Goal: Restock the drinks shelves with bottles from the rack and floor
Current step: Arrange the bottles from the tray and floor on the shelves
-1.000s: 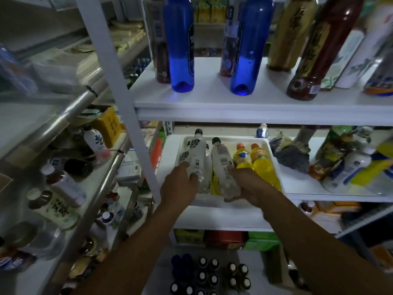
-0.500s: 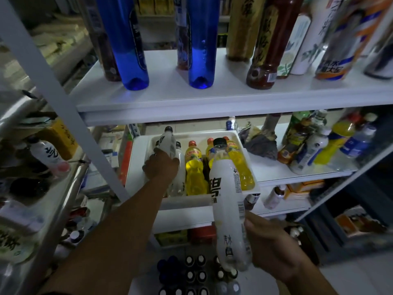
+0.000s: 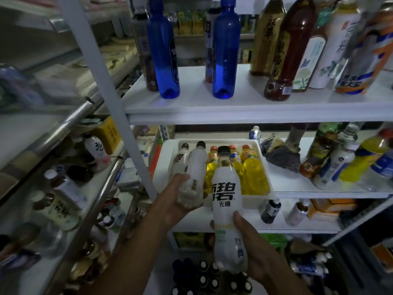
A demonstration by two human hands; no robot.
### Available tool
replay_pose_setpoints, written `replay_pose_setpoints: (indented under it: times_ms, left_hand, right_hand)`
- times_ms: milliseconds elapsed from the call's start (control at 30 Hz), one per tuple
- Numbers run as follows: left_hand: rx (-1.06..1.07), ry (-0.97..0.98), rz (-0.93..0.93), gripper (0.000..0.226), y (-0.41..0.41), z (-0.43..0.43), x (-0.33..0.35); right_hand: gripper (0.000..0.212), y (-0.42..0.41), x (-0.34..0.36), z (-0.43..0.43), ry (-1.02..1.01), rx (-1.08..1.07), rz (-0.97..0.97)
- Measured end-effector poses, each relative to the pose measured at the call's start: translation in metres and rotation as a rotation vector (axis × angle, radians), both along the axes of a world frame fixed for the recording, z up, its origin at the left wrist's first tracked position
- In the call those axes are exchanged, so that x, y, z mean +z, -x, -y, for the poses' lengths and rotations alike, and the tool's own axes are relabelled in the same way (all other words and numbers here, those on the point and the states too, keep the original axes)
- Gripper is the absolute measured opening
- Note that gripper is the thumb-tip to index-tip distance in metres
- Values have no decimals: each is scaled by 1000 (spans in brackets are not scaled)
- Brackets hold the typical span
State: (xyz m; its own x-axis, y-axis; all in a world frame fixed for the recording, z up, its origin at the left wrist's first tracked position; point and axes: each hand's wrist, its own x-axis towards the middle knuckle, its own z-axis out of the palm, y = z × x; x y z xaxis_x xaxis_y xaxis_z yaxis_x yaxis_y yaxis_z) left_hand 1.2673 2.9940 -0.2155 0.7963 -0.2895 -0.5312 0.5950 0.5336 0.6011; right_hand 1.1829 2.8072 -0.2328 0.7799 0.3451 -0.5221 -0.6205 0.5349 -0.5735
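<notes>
My right hand (image 3: 253, 250) grips the lower half of a white black-capped soda bottle (image 3: 226, 194), held upright in front of the shelves. My left hand (image 3: 176, 199) holds the base of a second white bottle (image 3: 195, 173), tilted with its cap over the white tray (image 3: 168, 158). The tray sits on the middle shelf (image 3: 308, 191) and holds one more white bottle (image 3: 180, 156) at its left and several yellow orange-capped bottles (image 3: 253, 171). On the upper shelf (image 3: 244, 107) stand two blue bottles (image 3: 225, 50), brown bottles and white cartons.
A white upright post (image 3: 110, 86) stands left of the tray. A steel rack (image 3: 95, 188) with mixed bottles runs along the left. Dark-capped bottles (image 3: 204, 277) stand packed on the floor below. More bottles lie on the middle shelf's right side (image 3: 340, 162).
My left hand has pulled a white bottle up and back out of the tray. My right hand has brought its bottle left and upright, closer to the tray.
</notes>
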Motion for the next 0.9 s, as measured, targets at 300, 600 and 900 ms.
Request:
replay_pose_setpoints:
  times_ms: [300,600,900]
  left_hand:
    - [160,313,160,71,112,31,-14]
    - [333,278,364,65,200,32,28]
    - [485,195,451,68,292,-13,65]
  right_hand:
    - [65,18,22,43,175,207,245]
    - [42,46,47,23,40,377,235]
    - [73,84,75,-57,-79,526,246]
